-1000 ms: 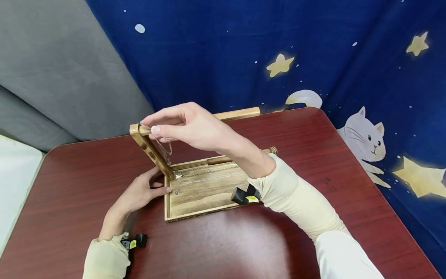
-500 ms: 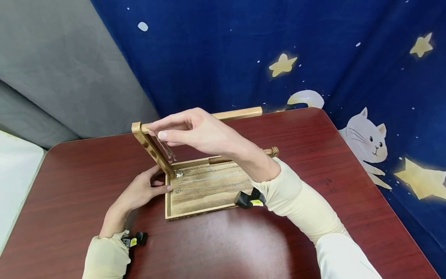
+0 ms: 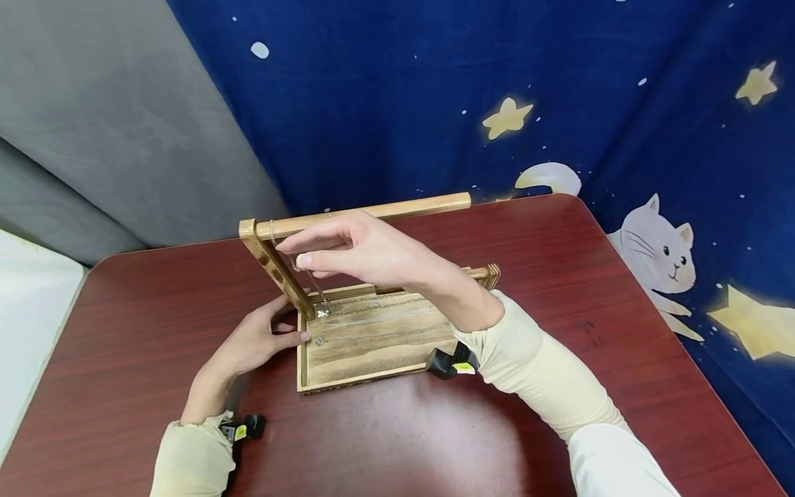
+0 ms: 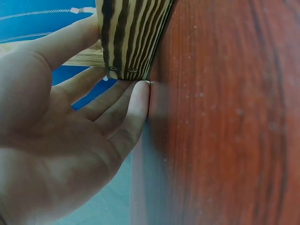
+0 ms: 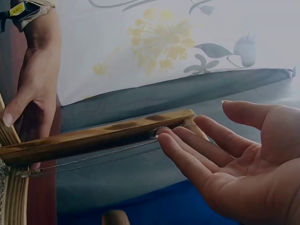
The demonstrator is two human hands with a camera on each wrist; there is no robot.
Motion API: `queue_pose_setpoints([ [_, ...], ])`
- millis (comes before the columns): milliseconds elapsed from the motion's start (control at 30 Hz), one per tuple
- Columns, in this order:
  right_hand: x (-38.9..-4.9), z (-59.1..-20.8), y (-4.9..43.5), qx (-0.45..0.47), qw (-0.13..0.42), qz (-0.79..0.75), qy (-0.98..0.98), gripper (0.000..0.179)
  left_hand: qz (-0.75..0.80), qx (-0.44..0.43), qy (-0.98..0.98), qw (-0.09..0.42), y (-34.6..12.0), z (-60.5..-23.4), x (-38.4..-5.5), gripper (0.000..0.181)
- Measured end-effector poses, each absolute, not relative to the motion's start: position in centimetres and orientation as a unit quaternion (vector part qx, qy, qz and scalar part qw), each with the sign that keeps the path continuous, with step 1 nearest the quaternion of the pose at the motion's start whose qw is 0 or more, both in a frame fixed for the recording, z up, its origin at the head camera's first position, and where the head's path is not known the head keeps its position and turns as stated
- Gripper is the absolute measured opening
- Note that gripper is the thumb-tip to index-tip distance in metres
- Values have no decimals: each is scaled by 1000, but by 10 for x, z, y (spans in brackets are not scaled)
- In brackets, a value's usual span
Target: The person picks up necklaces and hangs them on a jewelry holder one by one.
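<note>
A wooden jewelry stand has a tray base (image 3: 366, 381), a slanted post (image 3: 273, 273) at its left end and a crossbar (image 3: 428, 205) on top. My left hand (image 3: 251, 338) grips the tray's left end, thumb on the rim; in the left wrist view its fingers lie about the striped end wall (image 4: 131, 37). A thin chain necklace (image 3: 272, 231) loops over the crossbar near the post and hangs toward the tray. Beside it is my right hand (image 3: 373, 252), fingers extended and thumb apart. In the right wrist view its fingertips are at the chain (image 5: 101, 154); contact is unclear.
Several necklaces lie stretched along the tray, with a small round pendant (image 3: 319, 341) near its left end. A lower wooden bar (image 3: 479, 272) runs along the tray's back. The stand rests on a dark red table (image 3: 397, 449); a blue curtain (image 3: 373, 103) hangs behind.
My right hand has moved down and slightly right, off the crossbar. The fingers have let go of the chain's top, which now hangs on the bar. The left hand keeps its grip.
</note>
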State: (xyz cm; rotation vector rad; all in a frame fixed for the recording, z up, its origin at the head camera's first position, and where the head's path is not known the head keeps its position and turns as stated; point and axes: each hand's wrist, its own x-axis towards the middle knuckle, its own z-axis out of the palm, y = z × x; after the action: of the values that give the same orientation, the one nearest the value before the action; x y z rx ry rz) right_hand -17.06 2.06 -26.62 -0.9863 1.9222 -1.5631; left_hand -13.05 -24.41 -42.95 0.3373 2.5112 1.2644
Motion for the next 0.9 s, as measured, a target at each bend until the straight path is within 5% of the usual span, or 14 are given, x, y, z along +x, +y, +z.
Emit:
queue_pose_setpoints([
  [900,-177,-295,47,-326,257,-615,671,26,423,112,886,154,-245,-430,-132,82],
])
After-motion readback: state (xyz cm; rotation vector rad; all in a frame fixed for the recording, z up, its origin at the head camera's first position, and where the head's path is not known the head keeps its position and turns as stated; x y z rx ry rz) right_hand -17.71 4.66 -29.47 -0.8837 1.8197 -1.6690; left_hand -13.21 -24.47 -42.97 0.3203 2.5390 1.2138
